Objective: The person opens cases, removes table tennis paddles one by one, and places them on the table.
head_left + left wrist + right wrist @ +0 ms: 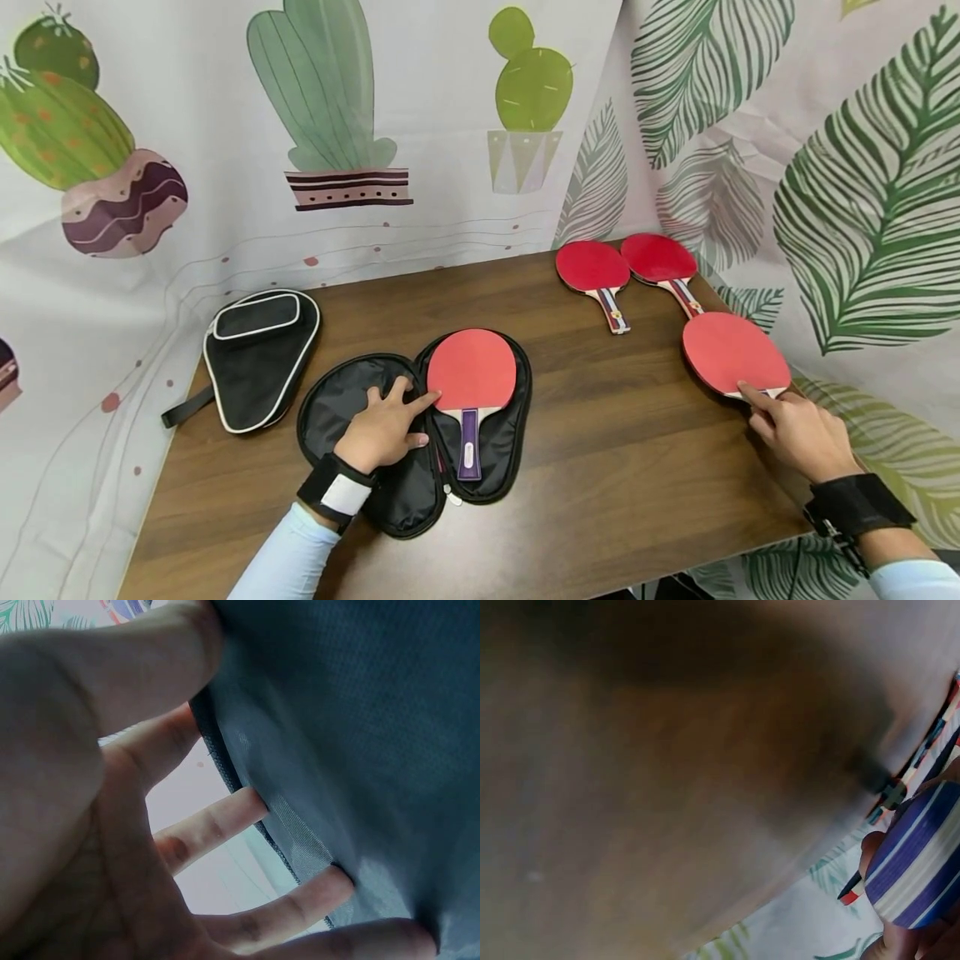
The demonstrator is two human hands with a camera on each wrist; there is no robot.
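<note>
In the head view my left hand [386, 425] rests with spread fingers on the open black paddle case [337, 387], its index finger reaching the edge of a table tennis paddle [472, 371] with a purple handle. That paddle lies red side up in the case's right half. The left wrist view shows the fingertips against the black fabric [337, 750]. At the right, my right hand [806, 433] grips another red table tennis paddle [735, 350] by its handle. Its purple and white striped handle end [919, 859] shows in the right wrist view.
Two more red paddles, one left [592, 265] and one right [660, 257], lie at the table's back right. A closed black case with white piping [258, 367] lies at the left. Patterned cloth [442, 100] hangs behind the wooden table [600, 467].
</note>
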